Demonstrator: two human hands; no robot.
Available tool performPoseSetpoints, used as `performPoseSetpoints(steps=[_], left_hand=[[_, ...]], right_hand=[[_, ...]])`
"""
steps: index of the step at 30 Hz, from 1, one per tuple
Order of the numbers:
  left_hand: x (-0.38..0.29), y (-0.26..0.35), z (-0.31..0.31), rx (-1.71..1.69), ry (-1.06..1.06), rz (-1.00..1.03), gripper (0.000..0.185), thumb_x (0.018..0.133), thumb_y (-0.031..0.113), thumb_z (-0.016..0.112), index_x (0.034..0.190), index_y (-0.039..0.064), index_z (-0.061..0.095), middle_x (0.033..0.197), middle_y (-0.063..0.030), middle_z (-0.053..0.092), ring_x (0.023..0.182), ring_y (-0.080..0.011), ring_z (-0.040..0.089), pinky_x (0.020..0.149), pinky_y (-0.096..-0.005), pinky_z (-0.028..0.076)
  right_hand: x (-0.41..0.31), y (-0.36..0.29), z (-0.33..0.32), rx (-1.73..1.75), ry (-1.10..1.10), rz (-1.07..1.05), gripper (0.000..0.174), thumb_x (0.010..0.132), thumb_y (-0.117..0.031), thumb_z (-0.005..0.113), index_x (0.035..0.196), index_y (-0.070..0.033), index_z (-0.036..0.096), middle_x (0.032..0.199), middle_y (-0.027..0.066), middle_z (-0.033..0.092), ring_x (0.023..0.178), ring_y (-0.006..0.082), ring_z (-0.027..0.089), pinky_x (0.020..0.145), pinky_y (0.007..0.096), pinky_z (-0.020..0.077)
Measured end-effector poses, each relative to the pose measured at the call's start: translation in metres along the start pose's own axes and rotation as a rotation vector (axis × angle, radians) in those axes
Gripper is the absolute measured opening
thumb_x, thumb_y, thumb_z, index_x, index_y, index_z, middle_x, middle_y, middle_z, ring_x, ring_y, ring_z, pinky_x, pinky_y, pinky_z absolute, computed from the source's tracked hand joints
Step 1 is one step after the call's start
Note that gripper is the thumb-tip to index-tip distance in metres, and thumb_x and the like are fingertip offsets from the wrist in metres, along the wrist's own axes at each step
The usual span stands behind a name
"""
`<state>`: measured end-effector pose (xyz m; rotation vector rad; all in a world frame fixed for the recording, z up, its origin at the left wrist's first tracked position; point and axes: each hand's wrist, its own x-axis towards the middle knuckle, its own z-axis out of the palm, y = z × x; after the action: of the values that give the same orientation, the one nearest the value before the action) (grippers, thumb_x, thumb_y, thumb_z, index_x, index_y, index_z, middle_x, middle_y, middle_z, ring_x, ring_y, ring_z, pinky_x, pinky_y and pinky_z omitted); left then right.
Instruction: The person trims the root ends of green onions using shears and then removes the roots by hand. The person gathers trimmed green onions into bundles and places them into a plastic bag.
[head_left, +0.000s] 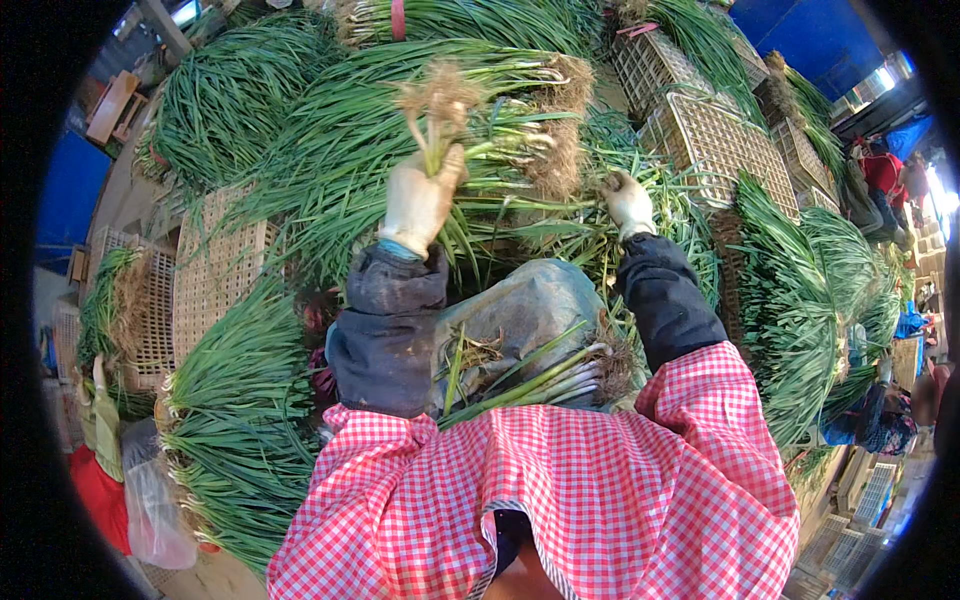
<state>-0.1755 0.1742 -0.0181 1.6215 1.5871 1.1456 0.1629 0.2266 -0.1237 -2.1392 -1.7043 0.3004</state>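
Observation:
My left hand, in a pale glove, is raised and closed around a few green garlic stalks, their brown roots pointing up and blurred. Over to the right, my gloved right hand has curled fingers beside loose green leaves; whether it grips anything cannot be made out. Beyond both hands lies a big heap of green garlic, with its roots toward the right. Several white-stemmed stalks and leaf scraps rest on the grey-green plastic sheet over my lap.
Trimmed-looking bundles are stacked at left, and more leafy bundles at right. Plastic crates stand at upper right, another crate at left. Co-workers sit on both sides; a person's sleeve shows at far left.

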Motion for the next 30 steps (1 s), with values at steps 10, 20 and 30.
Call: performPoseSetpoints(steps=[10, 20, 30], left_hand=[[-0.003, -0.002, 0.010, -0.178, -0.161, 0.015, 0.036, 0.100, 0.032, 0.063, 0.085, 0.000, 0.071, 0.077, -0.0049, 0.069, 0.074, -0.0146, 0.060, 0.072, -0.0323, 0.048], [-0.006, -0.010, 0.005, -0.463, -0.081, 0.069, 0.035, 0.097, 0.032, 0.066, 0.086, 0.000, 0.073, 0.080, -0.0060, 0.072, 0.076, -0.0164, 0.065, 0.072, -0.0322, 0.050], [-0.020, 0.015, 0.026, -0.585, -0.345, 0.011, 0.030, 0.098, 0.027, 0.065, 0.088, -0.001, 0.070, 0.083, -0.0055, 0.070, 0.078, -0.0141, 0.062, 0.075, -0.0292, 0.048]], right_hand=[[-0.041, -0.134, -0.057, 0.425, 0.157, -0.833, 0.024, 0.082, -0.020, 0.078, 0.100, -0.005, 0.073, 0.101, 0.0094, 0.070, 0.096, 0.0215, 0.065, 0.087, 0.0376, 0.0491], [-0.025, -0.033, -0.063, 0.927, 0.025, 0.245, 0.036, 0.098, -0.032, 0.065, 0.104, 0.003, 0.070, 0.078, 0.0042, 0.070, 0.065, 0.0072, 0.056, 0.063, 0.0237, 0.0432], [-0.078, -0.143, -0.078, 1.386, -0.140, -0.087, 0.028, 0.088, -0.015, 0.076, 0.109, 0.003, 0.068, 0.098, 0.0067, 0.071, 0.088, 0.0146, 0.065, 0.081, 0.0295, 0.0525]])
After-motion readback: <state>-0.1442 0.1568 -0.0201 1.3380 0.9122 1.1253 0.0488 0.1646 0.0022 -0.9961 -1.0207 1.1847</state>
